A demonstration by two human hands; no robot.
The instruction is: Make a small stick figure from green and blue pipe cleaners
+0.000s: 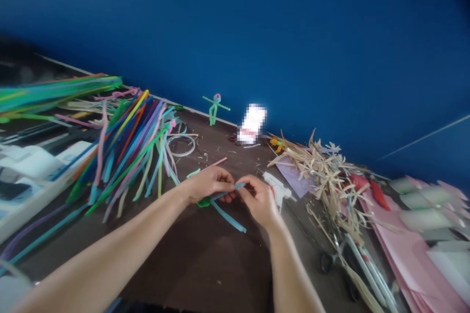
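Both hands meet above the middle of the dark table, fingertips almost touching. My left hand (213, 183) pinches a blue pipe cleaner (229, 218), whose loose end hangs down to the right. Between the fingertips a short bit of blue shows, and my right hand (256, 198) is closed on it with thumb and forefinger. A green fuzzy piece (204, 202) sits under the left hand, partly hidden by it; whether it joins the blue one I cannot tell. Just beyond, a pink stick-like piece (219, 162) lies on the table. A glue gun (279, 188), white, rests right of my right hand.
Many coloured pipe cleaners (125, 142) spread out at left beside a white tray (22, 210). A green stick figure (215, 107) stands by the blue wall near a bright phone-like screen (251, 123). At right lie dried straw flowers (326, 171), scissors (326, 261) and pink sheets (407, 249).
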